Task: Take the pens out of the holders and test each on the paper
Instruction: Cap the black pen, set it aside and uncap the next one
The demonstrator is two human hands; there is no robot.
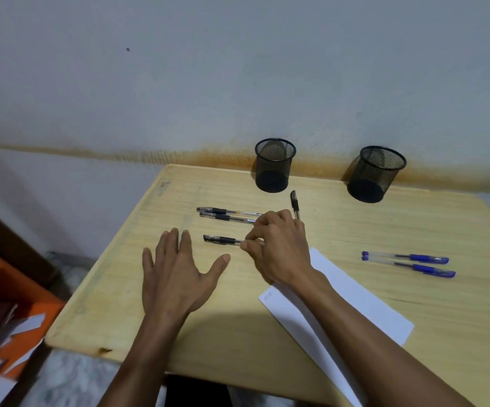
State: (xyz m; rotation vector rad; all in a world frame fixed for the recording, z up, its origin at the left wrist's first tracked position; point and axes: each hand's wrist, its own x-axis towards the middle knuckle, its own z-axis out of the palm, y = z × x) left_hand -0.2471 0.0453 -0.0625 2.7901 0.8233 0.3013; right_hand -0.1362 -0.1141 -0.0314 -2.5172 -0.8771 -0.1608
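Two mesh holders [275, 165] [376, 174] empty; R hand [279, 248] pinches black pen [221, 240], L hand [176, 271] spread open.

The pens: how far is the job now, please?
Done, by the look of it: both mesh holders stand empty; two blue pens and two black pens lie on the table. The paper carries a small mark near its corner. In hand: the right hand pinches a black pen and holds another; the left hand rests open. How many remain untested cannot be told.
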